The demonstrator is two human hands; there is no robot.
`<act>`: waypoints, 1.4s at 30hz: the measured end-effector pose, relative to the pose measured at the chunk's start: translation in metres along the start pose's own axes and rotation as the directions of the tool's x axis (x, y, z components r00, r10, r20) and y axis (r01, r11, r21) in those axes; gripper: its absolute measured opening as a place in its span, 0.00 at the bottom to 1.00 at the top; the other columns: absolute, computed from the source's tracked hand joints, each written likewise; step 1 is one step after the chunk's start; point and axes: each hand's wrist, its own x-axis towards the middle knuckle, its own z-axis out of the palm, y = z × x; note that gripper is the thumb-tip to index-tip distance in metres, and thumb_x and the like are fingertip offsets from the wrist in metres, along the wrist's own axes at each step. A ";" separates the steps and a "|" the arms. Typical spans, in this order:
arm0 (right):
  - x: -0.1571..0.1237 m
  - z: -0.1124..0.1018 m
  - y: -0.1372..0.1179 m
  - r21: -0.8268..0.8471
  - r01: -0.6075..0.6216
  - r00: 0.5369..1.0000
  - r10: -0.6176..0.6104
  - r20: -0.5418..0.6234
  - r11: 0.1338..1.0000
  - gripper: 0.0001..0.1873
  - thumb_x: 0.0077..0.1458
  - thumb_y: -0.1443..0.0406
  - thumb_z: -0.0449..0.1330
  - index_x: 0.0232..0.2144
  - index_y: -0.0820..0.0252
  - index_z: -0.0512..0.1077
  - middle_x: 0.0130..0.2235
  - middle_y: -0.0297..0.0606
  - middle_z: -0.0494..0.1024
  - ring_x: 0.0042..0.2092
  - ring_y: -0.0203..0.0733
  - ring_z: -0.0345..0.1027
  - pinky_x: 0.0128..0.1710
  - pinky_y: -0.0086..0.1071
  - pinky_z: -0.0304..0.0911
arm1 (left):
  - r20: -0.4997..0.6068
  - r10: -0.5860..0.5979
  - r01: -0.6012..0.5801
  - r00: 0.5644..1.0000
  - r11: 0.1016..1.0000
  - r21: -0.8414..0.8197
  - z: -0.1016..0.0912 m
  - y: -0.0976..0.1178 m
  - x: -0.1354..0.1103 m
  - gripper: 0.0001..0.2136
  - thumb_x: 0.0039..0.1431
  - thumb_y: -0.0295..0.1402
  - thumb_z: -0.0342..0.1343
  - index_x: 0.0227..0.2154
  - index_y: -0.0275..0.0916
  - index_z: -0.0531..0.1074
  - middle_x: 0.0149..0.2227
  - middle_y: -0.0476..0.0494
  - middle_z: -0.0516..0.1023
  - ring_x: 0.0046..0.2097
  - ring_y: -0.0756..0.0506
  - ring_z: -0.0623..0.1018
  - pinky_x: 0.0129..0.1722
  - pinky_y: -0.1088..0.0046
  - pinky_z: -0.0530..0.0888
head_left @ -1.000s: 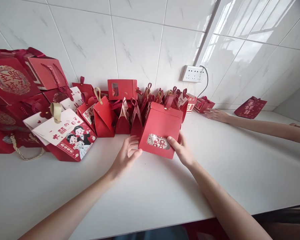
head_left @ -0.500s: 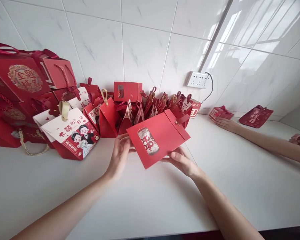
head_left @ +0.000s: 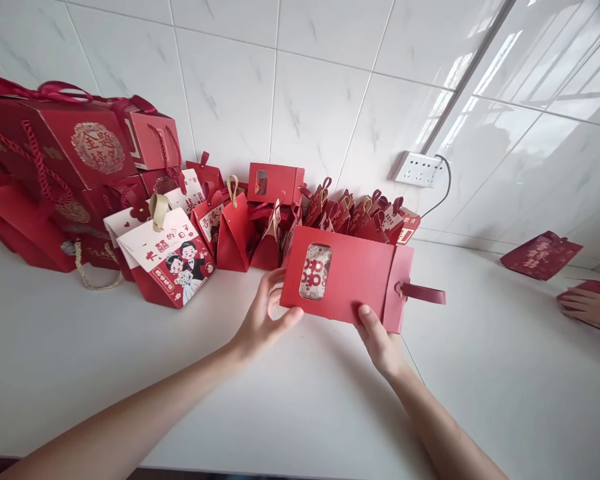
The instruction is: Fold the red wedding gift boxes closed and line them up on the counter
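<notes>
My right hand (head_left: 380, 343) grips the lower right part of a flat red gift box (head_left: 357, 270), its thumb on the front and its fingers hidden behind. The box is raised over the table, with an oval-cornered window showing a white-and-red pattern at its left end. A dark red ribbon loop (head_left: 423, 293) sticks out from its right end. Around the lower left corner of the box is my left hand (head_left: 265, 310), thumb stretched out and fingers loosely curved, tips partly behind the edge. How firmly it touches the box, I cannot tell.
A white-and-red gift box with a cartoon couple (head_left: 167, 263) stands left on the white table (head_left: 260, 413). Larger red boxes (head_left: 55, 150) are stacked behind it. Several small red boxes line the tiled wall. Another person's hand (head_left: 593, 310) rests on a red box at far right.
The held box has turned level, its ribbon end swinging right, and my right thumb now lies on its front. The view has shifted. The other person's hand has moved right with a red box.
</notes>
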 end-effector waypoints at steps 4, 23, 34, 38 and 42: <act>-0.002 -0.007 -0.003 -0.041 0.062 0.998 -0.061 0.022 0.997 0.47 0.40 0.36 0.60 0.58 0.50 0.60 0.51 0.48 0.71 0.55 0.61 0.63 0.52 0.55 0.63 | -0.044 0.007 -0.009 0.999 0.999 -0.037 0.002 0.002 0.000 0.24 0.56 0.43 0.55 0.53 0.41 0.61 0.51 0.39 0.73 0.50 0.39 0.75 0.50 0.62 0.72; 0.009 -0.010 -0.015 -0.057 0.074 0.943 -0.052 0.327 0.996 0.20 0.54 0.50 0.61 0.23 0.58 0.63 0.24 0.34 0.71 0.27 0.36 0.66 0.28 0.30 0.62 | -0.297 -0.051 0.048 0.953 0.999 -0.016 -0.006 0.003 0.009 0.16 0.51 0.44 0.48 0.38 0.39 0.69 0.36 0.46 0.76 0.36 0.44 0.76 0.33 0.69 0.73; 0.006 -0.006 -0.020 -0.093 0.015 0.927 0.021 0.374 0.996 0.24 0.56 0.47 0.57 0.20 0.60 0.65 0.24 0.35 0.69 0.28 0.35 0.62 0.28 0.30 0.60 | -0.323 0.072 -0.063 0.944 0.997 0.036 -0.007 -0.001 0.009 0.15 0.56 0.44 0.47 0.39 0.39 0.69 0.39 0.44 0.75 0.40 0.43 0.76 0.37 0.68 0.73; 0.007 -0.006 -0.021 -0.005 -0.001 0.935 0.003 0.356 1.000 0.24 0.52 0.48 0.61 0.20 0.60 0.65 0.22 0.33 0.67 0.25 0.34 0.60 0.25 0.28 0.59 | -0.306 0.040 -0.045 0.951 0.999 -0.009 -0.007 -0.001 0.008 0.16 0.56 0.45 0.48 0.39 0.40 0.69 0.39 0.45 0.75 0.40 0.43 0.75 0.37 0.68 0.73; 0.007 -0.005 -0.021 0.050 -0.015 0.934 -0.003 0.356 0.999 0.22 0.51 0.49 0.63 0.20 0.60 0.66 0.22 0.34 0.69 0.25 0.34 0.62 0.25 0.28 0.61 | -0.295 0.004 -0.026 0.955 0.997 -0.070 -0.007 0.001 0.007 0.17 0.54 0.47 0.50 0.39 0.40 0.69 0.39 0.45 0.74 0.39 0.42 0.75 0.36 0.67 0.72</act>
